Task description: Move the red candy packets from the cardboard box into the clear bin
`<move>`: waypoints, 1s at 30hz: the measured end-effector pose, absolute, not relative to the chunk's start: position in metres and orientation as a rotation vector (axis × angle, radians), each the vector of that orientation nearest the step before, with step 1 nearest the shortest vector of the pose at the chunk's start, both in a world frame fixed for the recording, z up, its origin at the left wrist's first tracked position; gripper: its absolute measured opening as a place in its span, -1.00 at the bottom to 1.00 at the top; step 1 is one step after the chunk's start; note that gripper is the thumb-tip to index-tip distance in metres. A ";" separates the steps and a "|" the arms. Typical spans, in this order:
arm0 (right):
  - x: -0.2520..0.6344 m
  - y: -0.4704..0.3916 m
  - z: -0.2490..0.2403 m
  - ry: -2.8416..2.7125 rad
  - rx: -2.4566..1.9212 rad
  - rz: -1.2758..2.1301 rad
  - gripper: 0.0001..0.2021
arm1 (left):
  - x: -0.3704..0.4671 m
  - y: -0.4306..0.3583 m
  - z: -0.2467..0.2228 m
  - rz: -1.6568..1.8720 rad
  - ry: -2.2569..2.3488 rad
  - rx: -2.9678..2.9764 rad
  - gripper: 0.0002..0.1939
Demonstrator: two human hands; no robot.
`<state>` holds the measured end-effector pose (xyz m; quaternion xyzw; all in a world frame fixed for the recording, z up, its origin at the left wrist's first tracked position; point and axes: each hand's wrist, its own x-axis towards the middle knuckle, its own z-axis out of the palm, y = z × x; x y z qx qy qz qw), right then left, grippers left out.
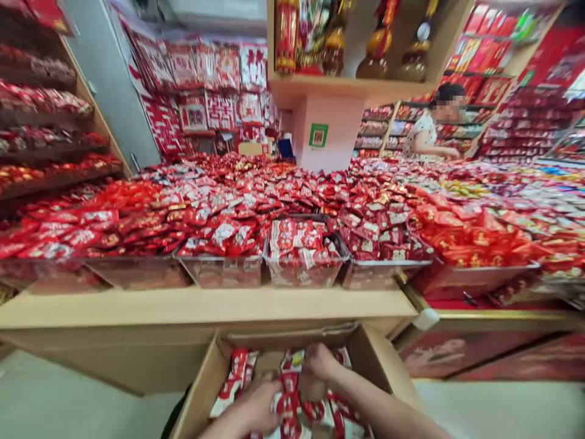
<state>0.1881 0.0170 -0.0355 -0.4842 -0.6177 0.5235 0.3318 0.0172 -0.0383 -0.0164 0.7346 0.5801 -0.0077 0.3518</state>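
Both hands are down inside an open cardboard box at the bottom of the head view. Red and white packets lie loosely over its bottom, with brown cardboard showing between them. My left hand is low among the packets left of the middle; its fingers point down and are blurred, so whether they hold one is unclear. Farther in, toward the far wall of the box, my right hand touches the packets beside a red and white one with a yellowish spot. Its fingertips are hidden.
Behind the box runs a wooden counter edge with clear bins heaped with red packets. A pillar carries a shelf overhead. Shelves of packets stand left. A person is at the back right.
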 end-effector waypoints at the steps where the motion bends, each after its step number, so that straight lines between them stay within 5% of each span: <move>1: 0.192 0.016 -0.042 -1.694 -1.412 1.304 -0.92 | 0.017 -0.039 -0.021 -0.048 1.471 1.920 -0.71; 8: 0.210 0.015 -0.058 -2.315 -1.962 0.955 -0.81 | 0.011 -0.033 -0.039 -0.205 1.341 1.965 -0.62; 19: 0.188 -0.005 -0.046 -3.097 -1.419 1.111 -0.51 | 0.012 -0.029 -0.050 -0.161 1.460 1.937 -0.87; 30: 0.183 -0.013 -0.053 -2.929 -1.390 0.942 -0.57 | 0.009 -0.020 -0.038 -0.020 1.814 1.864 -0.90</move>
